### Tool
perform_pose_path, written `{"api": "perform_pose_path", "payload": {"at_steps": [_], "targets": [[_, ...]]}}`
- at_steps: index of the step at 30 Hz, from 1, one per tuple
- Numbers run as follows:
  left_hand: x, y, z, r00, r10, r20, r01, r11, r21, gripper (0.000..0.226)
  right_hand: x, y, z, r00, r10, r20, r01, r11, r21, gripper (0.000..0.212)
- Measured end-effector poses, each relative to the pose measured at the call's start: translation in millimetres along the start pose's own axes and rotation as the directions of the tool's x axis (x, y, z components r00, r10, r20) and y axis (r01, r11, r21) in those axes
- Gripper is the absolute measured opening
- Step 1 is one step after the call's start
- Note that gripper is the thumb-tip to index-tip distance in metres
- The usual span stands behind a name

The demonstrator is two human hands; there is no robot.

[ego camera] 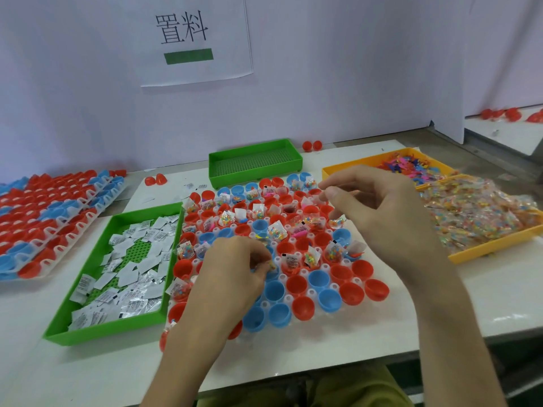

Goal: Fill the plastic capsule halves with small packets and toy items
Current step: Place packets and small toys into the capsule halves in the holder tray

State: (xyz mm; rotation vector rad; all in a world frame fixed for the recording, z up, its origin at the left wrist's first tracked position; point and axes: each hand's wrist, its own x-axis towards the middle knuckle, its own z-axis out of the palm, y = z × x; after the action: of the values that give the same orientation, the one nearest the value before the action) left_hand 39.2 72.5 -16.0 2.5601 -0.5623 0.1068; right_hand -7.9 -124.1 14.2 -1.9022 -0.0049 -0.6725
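Your left grip (235,271) is curled tight, pinching a bead packet (271,265) low over the capsule halves (318,280) directly beneath it. Your right grip (382,218) hovers beyond it over the far rows, fingers curled. I cannot tell whether it holds the other packet (338,222) at its fingertips. The cups around the left grip sit tightly packed, so a loose release could drop the packet into a filled neighbour or between cups.

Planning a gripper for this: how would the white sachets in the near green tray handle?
The sachets look flat and thin, so probably light and floppy. Some faces shine, so perhaps slippery. They overlap in the tray, so several may lift together.
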Motion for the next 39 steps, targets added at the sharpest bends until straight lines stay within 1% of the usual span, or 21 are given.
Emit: {"api": "perform_pose_path", "payload": {"at_steps": [7,12,17,21,25,31,33,35,36,37,38,39], "targets": [[5,1,3,0.994,0.057,0.089,-0.068,0.99,0.125,0.017,2,4,-1,1.0,-0.007,0.001,0.007,1.0,-0.025,0.015],[11,0,5,0.989,0.051,0.14,-0.072,0.987,0.145,0.013,2,5,-2,1.0,-0.019,-0.003,0.019,1.0,-0.015,0.017],[10,0,3,0.993,0.065,0.096,-0.083,0.978,0.194,0.022,4,13,-15,0.998,0.005,-0.055,-0.005,1.0,0.009,0.016],[8,-1,5,0.996,0.062,0.058,-0.073,0.977,0.201,0.015,6,24,-34,0.989,0.041,-0.143,-0.038,0.999,0.022,0.014],[6,-2,6,0.995,0.103,0.021,-0.105,0.965,0.242,0.015,5,30,-46,0.975,0.045,-0.217,-0.04,0.999,0.03,0.016],[6,-2,1,0.996,0.067,0.054,-0.076,0.979,0.19,0.019,5,37,-57,0.954,0.064,-0.294,-0.063,0.998,0.013,0.017],[6,-4,-5,0.998,0.062,0.02,-0.064,0.99,0.128,0.022,6,48,-63,0.935,0.078,-0.346,-0.111,0.991,-0.078,0.018],[5,-11,-16,0.996,0.056,-0.071,-0.052,0.997,0.052,0.023,7,64,-69,0.926,0.152,-0.345,-0.229,0.954,-0.193,0.016],[4,-17,-23,0.99,0.046,-0.134,-0.045,0.999,0.012,0.022,7,73,-72,0.924,0.237,-0.301,-0.311,0.923,-0.228,0.013],[3,-26,-31,0.978,0.027,-0.206,-0.034,0.999,-0.029,0.021,6,81,-73,0.911,0.344,-0.228,-0.399,0.876,-0.271,0.015],[2,-35,-40,0.959,0.002,-0.282,-0.02,0.998,-0.062,0.02,5,87,-74,0.887,0.432,-0.161,-0.461,0.822,-0.334,0.024],[0,-47,-49,0.936,-0.022,-0.352,-0.005,0.997,-0.073,0.019,4,91,-74,0.867,0.483,-0.12,-0.488,0.777,-0.398,0.033]]}}
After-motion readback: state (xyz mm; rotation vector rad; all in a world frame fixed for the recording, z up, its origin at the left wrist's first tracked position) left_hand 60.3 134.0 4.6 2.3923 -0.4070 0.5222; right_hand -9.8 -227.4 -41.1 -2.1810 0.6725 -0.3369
